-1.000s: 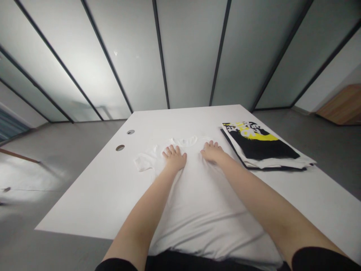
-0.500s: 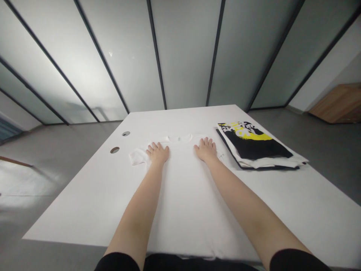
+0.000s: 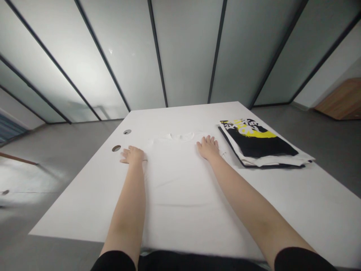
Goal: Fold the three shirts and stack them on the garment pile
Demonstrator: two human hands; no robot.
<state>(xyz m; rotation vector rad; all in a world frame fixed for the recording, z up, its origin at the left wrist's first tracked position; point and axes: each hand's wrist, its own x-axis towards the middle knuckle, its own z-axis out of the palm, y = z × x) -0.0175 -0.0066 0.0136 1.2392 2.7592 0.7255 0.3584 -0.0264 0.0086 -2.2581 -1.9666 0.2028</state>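
The fingers (image 3: 208, 140) of the right hand (image 3: 208, 148) are spread open and lie flat, pressing on nothing but cloth, near the right shoulder of a white T-shirt (image 3: 176, 177). The left hand (image 3: 133, 155) is open too, its fingers (image 3: 125, 156) together and pointing outward, resting at the shirt's left edge; the palm seems to sit on the shirt, with the fingertips just past it on the tabletop. Neither hand grips anything.

There are two hands, two bare forearms and one shirt. The shirt lies flat and face up between the arms, its collar toward the far end of a white table (image 3: 70, 214). Both black sleeves (image 3: 114, 261) at the bottom of the view belong to the person.

To the right, well apart from the hand, sits one folded stack of clothes (image 3: 259, 145) – a black piece with a yellow and white print on top, white cloth showing beneath. How many pieces it holds is hard to tell. Two round holes (image 3: 116, 148) mark the table's left side, near the left hand. Beyond the table lies a grey floor (image 3: 56, 146).
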